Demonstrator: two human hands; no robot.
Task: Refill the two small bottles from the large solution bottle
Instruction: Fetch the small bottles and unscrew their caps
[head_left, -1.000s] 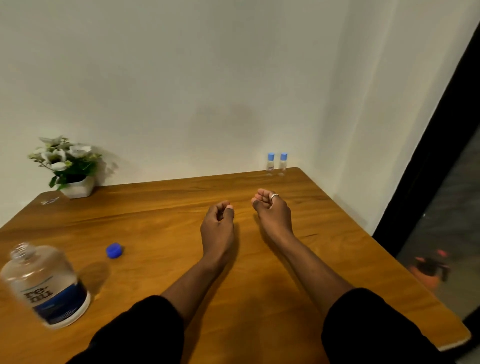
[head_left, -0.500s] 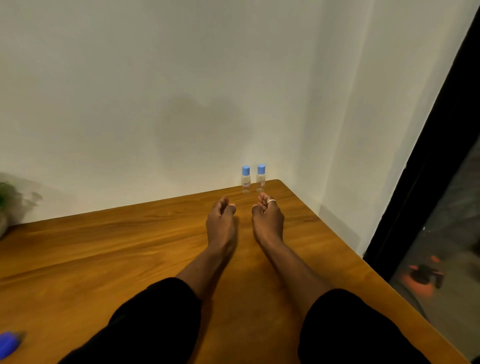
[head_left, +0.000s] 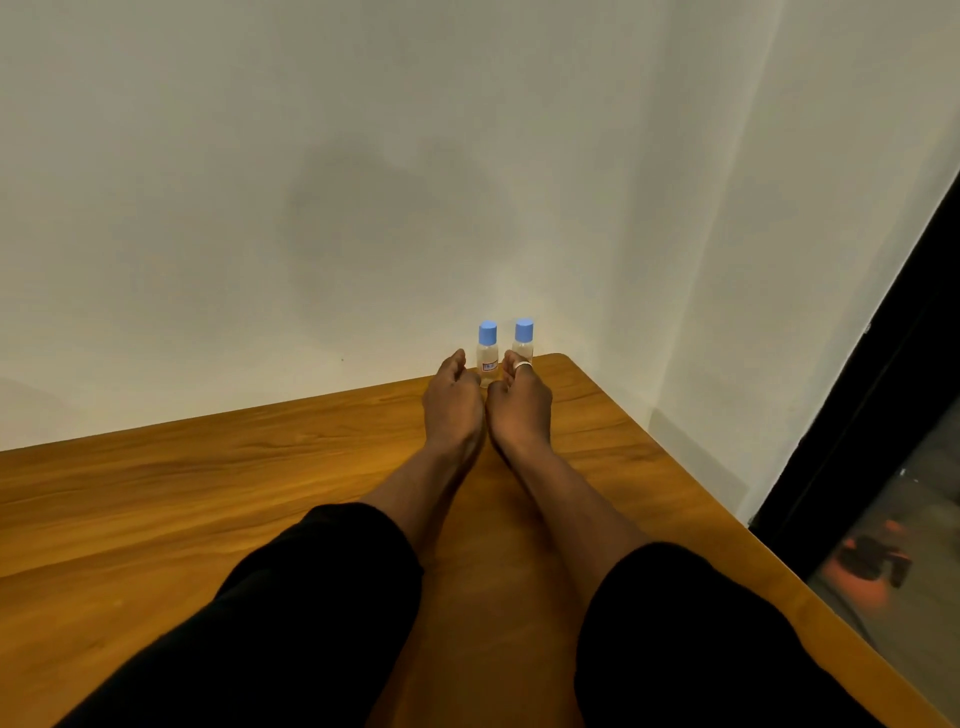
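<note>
- small bottles, qty 2: left small bottle (head_left: 487, 359) & right small bottle (head_left: 523, 336). Clear, w/ blue caps, upright, side by side w/ a narrow gap. Set at far right cnr of table (head_left: 208, 493), close to wall (head_left: 311, 208). Red-marked label noted on the left one.
- left hand (head_left: 453, 410): stretched fwd, placed just left of left small bottle. Its fingers (head_left: 457, 366) are curled & held together; contact w/ bottle cannot be told.
- right hand (head_left: 521, 410): laid close alongside left hand. Curled fingers are seen in front of right small bottle, lower part of which is hidden; grip cannot be told. A ring (head_left: 522, 366) is worn.
- sleeves (head_left: 311, 597): black, both forearms bare beyond them.
</note>
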